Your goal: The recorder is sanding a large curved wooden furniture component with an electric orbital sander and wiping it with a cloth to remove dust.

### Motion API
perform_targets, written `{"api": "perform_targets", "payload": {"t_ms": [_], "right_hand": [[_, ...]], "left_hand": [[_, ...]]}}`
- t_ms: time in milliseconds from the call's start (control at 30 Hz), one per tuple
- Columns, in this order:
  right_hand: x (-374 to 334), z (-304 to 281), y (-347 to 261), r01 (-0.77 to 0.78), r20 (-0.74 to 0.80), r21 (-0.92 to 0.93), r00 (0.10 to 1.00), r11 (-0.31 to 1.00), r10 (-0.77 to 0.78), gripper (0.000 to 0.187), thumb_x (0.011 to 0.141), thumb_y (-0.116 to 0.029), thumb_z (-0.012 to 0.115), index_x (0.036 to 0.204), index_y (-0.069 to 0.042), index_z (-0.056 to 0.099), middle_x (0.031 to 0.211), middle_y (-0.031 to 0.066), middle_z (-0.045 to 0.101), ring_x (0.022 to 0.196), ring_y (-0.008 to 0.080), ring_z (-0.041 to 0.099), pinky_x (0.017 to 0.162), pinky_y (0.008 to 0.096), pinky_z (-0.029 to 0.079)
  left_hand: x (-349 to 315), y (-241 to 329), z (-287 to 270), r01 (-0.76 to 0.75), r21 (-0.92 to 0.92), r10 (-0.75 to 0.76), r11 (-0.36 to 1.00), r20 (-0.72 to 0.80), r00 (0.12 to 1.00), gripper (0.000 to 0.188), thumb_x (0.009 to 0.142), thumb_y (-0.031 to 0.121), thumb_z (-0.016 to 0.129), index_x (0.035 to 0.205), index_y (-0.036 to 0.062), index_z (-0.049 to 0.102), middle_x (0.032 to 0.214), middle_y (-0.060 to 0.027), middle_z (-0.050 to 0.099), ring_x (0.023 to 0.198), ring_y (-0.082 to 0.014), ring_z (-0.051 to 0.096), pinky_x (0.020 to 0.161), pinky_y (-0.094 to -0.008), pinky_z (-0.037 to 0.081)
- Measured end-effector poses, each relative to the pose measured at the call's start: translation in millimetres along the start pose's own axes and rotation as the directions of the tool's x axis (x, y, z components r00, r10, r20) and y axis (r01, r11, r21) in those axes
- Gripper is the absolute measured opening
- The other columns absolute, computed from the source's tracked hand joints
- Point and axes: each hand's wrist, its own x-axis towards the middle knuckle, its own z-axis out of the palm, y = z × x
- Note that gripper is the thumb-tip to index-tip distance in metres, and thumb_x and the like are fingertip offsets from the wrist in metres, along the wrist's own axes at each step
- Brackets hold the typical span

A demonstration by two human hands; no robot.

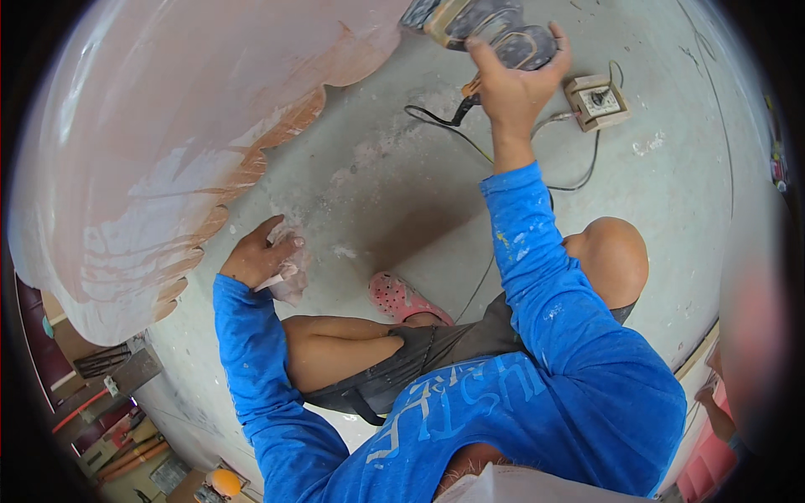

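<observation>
My right hand (521, 90) is wrapped round the rear of a dusty power sander (485, 20), held up at the top of the head view. The sander's front end is by the edge of a large pale pink-and-white coated panel (193, 109), whose scalloped rim shows bare brown wood. Whether its pad touches the panel cannot be told. Lower down, my left hand (256, 256) grips a crumpled whitish cloth (289, 272) beside the panel's lower scallops, above my bent knee.
A power outlet box (597, 102) rests on the grey dusty floor (360, 184), with a black cord (587, 172) looping near it. My foot wears a pink clog (398, 295). Tools and an orange round object (225, 482) lie at the lower left. Someone's arm (714, 411) shows at the right edge.
</observation>
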Motion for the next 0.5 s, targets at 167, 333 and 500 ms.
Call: {"api": "perform_targets", "payload": {"t_ms": [167,333,500], "right_hand": [[-25,18,-36,0.259,0.041,-0.136,0.966,0.956,-0.255,0.084,0.068,-0.014,0.086,0.134,0.002,0.038,0.119,0.0173,0.052,0.105,0.0256,0.058,0.089,0.0374,0.05],[-112,55,-76,0.509,0.262,0.049,0.824,0.86,-0.502,0.078,0.062,-0.01,0.085,0.132,-0.007,0.049,0.125,0.0212,0.051,0.111,0.0381,0.055,0.093,0.0442,0.05],[-119,40,-54,0.6,0.301,0.021,0.759,0.8,-0.578,0.08,0.06,-0.011,0.085,0.132,-0.008,0.05,0.126,0.0213,0.051,0.115,0.0381,0.053,0.095,0.0459,0.048]], "left_hand": [[21,-17,9,0.021,-0.016,-0.019,1.0,0.105,0.994,0.084,0.084,0.052,0.071,0.146,0.0017,0.046,0.122,-0.0296,0.065,0.112,-0.0368,0.065,0.096,-0.0384,0.05],[38,-37,14,0.052,-0.146,-0.033,0.988,0.127,0.991,0.081,0.087,0.05,0.069,0.146,-0.0004,0.046,0.131,-0.0273,0.061,0.12,-0.0338,0.061,0.101,-0.0382,0.047],[75,-75,18,0.036,-0.14,-0.018,0.99,0.128,0.992,0.077,0.09,0.046,0.069,0.146,-0.0004,0.046,0.134,-0.0242,0.06,0.119,-0.0293,0.061,0.101,-0.0359,0.047]]}}
